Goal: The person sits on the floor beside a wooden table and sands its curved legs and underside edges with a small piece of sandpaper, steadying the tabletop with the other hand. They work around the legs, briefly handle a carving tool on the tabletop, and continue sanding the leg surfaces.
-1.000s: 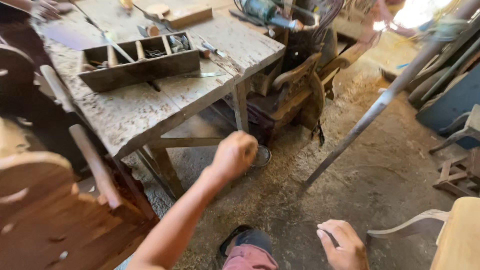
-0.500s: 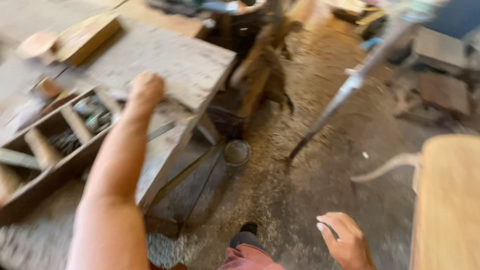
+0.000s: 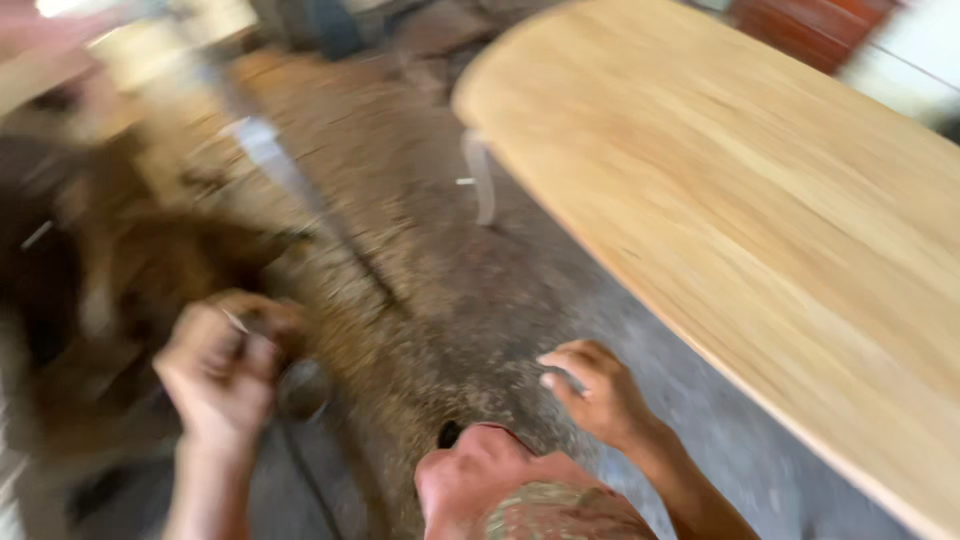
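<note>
Since the earlier frame the view had swung away from the workbench, and the left hand (image 3: pixel 220 375) had dropped from the bench to seven o'clock, low over the sawdust-strewn floor (image 3: pixel 430 290). Its fingers were curled shut around a thin, pale, sliver-like object (image 3: pixel 235 321), too blurred to identify. The right hand (image 3: pixel 598 392) sat at five o'clock, fingers bent loosely inward; whether it held anything could not be told. A broad, light-yellow rounded wooden tabletop (image 3: pixel 760 200) filled two o'clock.
</note>
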